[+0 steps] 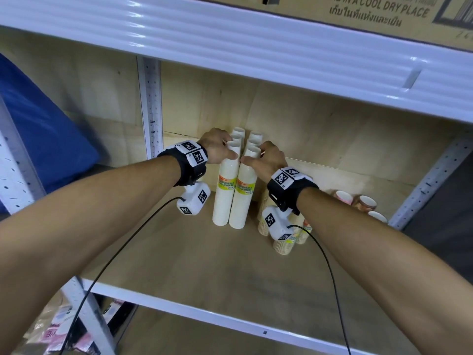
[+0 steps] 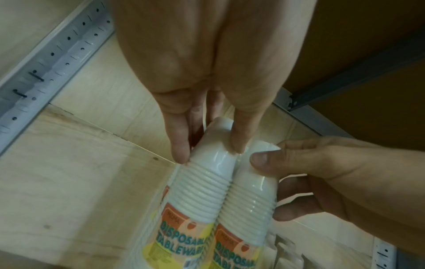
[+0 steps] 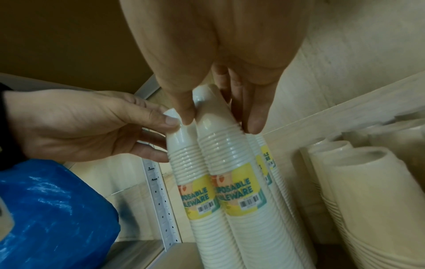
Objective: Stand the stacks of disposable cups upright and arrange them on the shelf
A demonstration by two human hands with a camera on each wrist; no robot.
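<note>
Shelf (image 1: 194,257): wooden board, white metal frame; white stacks at back-left corner, near the rear wall.
White cup stacks (image 1: 236,135): two rows, all upright, long axis vertical, touching.
Front-left stack (image 1: 225,196): upright, left hand at its top.
Front-right stack (image 1: 243,198): upright, touching its neighbour.
Paper cup stacks (image 1: 282,245): right of the white ones, toward the right edge, upright.
Left hand (image 1: 217,147): fingers curled round front-left stack top.
Right hand (image 1: 266,158): pinching front-right stack top.
Key relation: each hand directly above its own stack; likely nudging them back.
</note>
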